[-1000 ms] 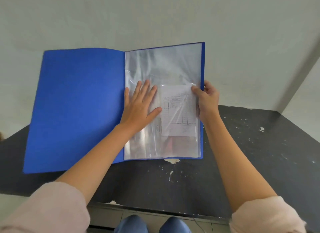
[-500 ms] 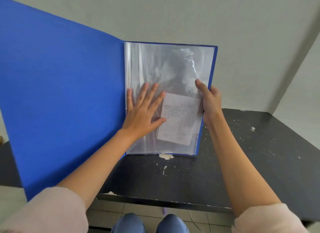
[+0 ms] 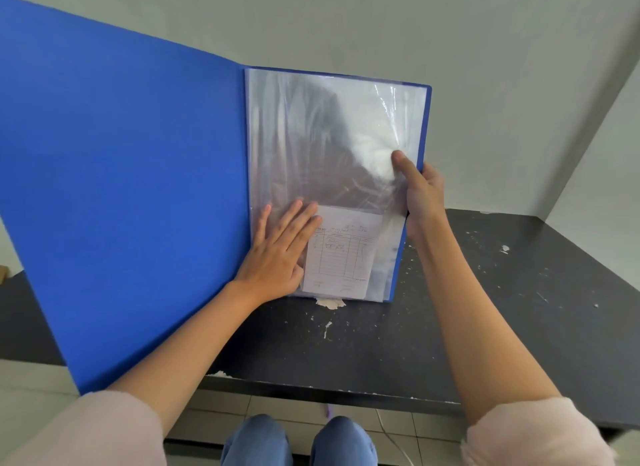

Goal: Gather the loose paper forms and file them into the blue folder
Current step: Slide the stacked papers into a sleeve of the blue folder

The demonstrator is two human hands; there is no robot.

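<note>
The blue folder (image 3: 131, 174) stands open and upright, its bottom edge on the black table (image 3: 502, 309). Its front cover spreads wide to the left. On the right are clear plastic sleeves (image 3: 325, 136). A white printed form (image 3: 341, 254) sits low inside the front sleeve. My left hand (image 3: 277, 257) lies flat on the sleeve just left of the form, fingers straight. My right hand (image 3: 420, 191) grips the folder's right edge, thumb on the sleeve in front and fingers behind the back cover.
The black table has chipped white patches (image 3: 330, 302) near the folder's foot. A plain wall rises behind, with a corner at the right. My knees (image 3: 301, 441) show below the table's front edge (image 3: 311, 387) over a tiled floor.
The folder has been tilted further upright. The form has slid down to the bottom of the sleeve. My right thumb now sits higher on the right edge, and my left hand has moved lower.
</note>
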